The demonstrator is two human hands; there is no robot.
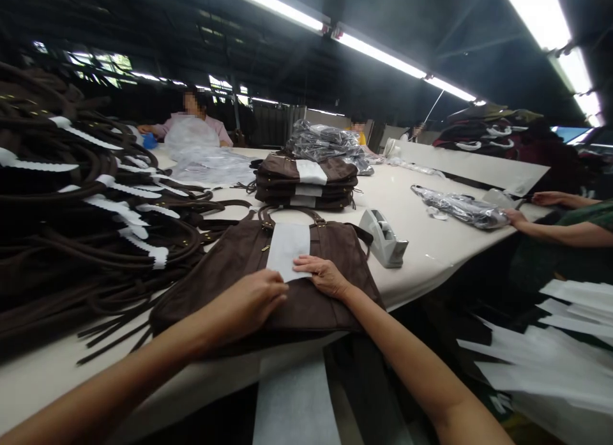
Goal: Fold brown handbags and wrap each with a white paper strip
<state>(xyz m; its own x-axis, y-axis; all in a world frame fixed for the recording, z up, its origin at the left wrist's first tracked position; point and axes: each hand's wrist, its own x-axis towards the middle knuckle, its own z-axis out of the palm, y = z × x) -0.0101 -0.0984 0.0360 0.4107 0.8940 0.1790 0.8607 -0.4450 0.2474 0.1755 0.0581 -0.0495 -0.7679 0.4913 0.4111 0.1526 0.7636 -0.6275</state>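
A dark brown bag (335, 311) lies flat at the table's near edge, its handles pointing away from me. Across its upper middle runs a white paper strip (288, 241). My left hand (258, 298) is closed at the strip's lower left corner, fingers curled and pressed together on the paper. Spread over the strip's lower right edge, my right hand (325, 276) lies with fingers extended on paper and bag. Another white strip (294, 400) hangs below the table edge, under the bag.
Brown bags (306, 193) are stacked behind, beside a grey tape dispenser (385, 241). A large pile of bags (96, 196) fills the left. Plastic-wrapped items (460, 205) lie near another person's hands at right. White sheets (555, 355) hang lower right. A person (196, 122) sits across the table.
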